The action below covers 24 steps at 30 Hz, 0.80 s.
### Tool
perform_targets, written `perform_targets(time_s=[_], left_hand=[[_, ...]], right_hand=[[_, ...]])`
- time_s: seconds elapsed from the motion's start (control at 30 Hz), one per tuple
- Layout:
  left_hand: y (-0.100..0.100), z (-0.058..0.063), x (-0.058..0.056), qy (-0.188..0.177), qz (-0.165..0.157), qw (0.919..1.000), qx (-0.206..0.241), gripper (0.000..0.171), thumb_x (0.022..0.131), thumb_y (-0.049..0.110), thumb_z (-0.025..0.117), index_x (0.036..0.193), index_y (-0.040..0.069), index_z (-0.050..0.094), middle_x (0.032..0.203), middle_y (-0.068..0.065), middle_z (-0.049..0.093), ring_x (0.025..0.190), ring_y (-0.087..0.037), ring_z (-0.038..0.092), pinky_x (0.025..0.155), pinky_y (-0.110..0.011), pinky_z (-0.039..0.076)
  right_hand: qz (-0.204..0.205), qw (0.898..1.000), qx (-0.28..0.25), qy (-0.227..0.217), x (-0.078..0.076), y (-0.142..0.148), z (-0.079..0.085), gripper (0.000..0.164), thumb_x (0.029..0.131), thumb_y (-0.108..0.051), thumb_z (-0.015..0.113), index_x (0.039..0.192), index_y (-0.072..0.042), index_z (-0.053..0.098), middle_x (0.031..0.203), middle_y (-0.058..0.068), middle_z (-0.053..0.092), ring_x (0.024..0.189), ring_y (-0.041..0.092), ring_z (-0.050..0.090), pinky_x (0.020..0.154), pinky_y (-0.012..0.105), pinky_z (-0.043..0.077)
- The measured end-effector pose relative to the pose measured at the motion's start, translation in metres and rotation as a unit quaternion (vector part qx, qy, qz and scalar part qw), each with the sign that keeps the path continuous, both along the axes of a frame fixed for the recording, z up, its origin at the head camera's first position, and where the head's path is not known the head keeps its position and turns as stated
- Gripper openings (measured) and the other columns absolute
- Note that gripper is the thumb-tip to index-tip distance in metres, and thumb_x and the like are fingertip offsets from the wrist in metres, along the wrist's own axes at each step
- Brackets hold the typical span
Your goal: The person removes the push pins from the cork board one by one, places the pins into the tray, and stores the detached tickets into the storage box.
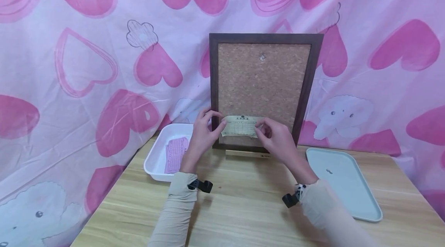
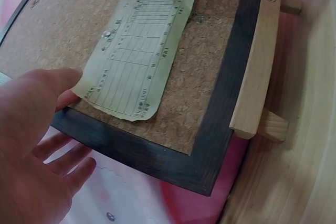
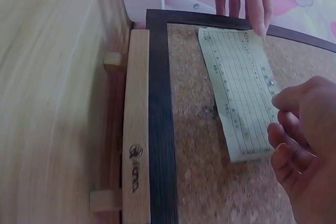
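Observation:
A pale green printed form slip (image 1: 240,126) lies against the lower part of a dark-framed cork board (image 1: 264,81). My left hand (image 1: 205,133) pinches the slip's left end, thumb in front and a finger behind, as the left wrist view shows. At the other end, my right hand (image 1: 276,135) has its thumb and curled fingers at the upper right corner, seemingly pinching it; the exact contact is partly hidden. A clear pushpin (image 3: 271,83) sits at the middle of the slip's top edge. Another pin (image 3: 208,111) stands in the cork just below the slip.
Left of the board is a white tub (image 1: 151,162) with pink printed slips (image 1: 176,155). To the right, a pale blue-green tray (image 1: 351,185) lies on the wooden table (image 1: 243,208). A wooden stand (image 3: 135,129) supports the board. More pins (image 1: 262,57) sit near its top.

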<state>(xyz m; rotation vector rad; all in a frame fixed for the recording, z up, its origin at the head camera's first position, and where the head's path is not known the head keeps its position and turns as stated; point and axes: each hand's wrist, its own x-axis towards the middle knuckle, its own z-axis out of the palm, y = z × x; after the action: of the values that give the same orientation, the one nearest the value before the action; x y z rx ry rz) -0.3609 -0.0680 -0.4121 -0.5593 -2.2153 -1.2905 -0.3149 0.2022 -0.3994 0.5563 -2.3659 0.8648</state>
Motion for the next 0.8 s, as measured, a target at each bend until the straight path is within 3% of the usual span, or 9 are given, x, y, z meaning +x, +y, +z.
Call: perform_targets(time_s=[0.2,0.37,0.6,0.8], left_hand=[[0.001,-0.002,-0.001,0.018,0.004,0.9998,-0.004,0.018,0.100,0.028,0.079,0.109,0.013,0.077,0.143,-0.015,0.061,0.136,-0.032,0.059,0.095,-0.054,0.063],[0.002,-0.003,-0.004,0.032,0.016,0.9994,0.000,0.014,0.100,0.024,0.079,0.105,0.012,0.078,0.140,-0.017,0.063,0.135,-0.032,0.060,0.099,-0.056,0.060],[0.007,-0.005,-0.006,0.025,0.011,0.9989,0.038,0.012,0.101,0.021,0.078,0.103,0.009,0.077,0.140,-0.015,0.063,0.132,-0.029,0.064,0.093,-0.039,0.066],[0.010,-0.005,-0.006,0.022,0.012,0.9984,0.051,0.013,0.101,0.022,0.076,0.104,0.009,0.076,0.139,-0.014,0.062,0.124,-0.030,0.068,0.090,-0.037,0.066]], right_hand=[[-0.015,1.000,0.011,0.004,-0.011,-0.014,0.004,0.009,0.102,-0.017,0.074,0.110,-0.015,0.075,0.078,-0.003,0.065,0.069,0.012,0.059,0.060,0.028,0.050],[-0.029,0.999,0.025,0.010,-0.020,-0.024,0.008,0.015,0.101,-0.019,0.074,0.116,-0.015,0.075,0.079,-0.004,0.066,0.067,0.013,0.058,0.060,0.031,0.048],[-0.046,0.997,0.031,0.047,-0.029,-0.036,0.007,0.017,0.100,-0.019,0.075,0.116,-0.015,0.075,0.078,-0.004,0.066,0.065,0.012,0.058,0.057,0.031,0.046],[-0.056,0.995,0.033,0.082,-0.032,-0.043,0.002,0.014,0.099,-0.017,0.078,0.113,-0.014,0.075,0.077,-0.004,0.064,0.064,0.012,0.056,0.053,0.031,0.044]])
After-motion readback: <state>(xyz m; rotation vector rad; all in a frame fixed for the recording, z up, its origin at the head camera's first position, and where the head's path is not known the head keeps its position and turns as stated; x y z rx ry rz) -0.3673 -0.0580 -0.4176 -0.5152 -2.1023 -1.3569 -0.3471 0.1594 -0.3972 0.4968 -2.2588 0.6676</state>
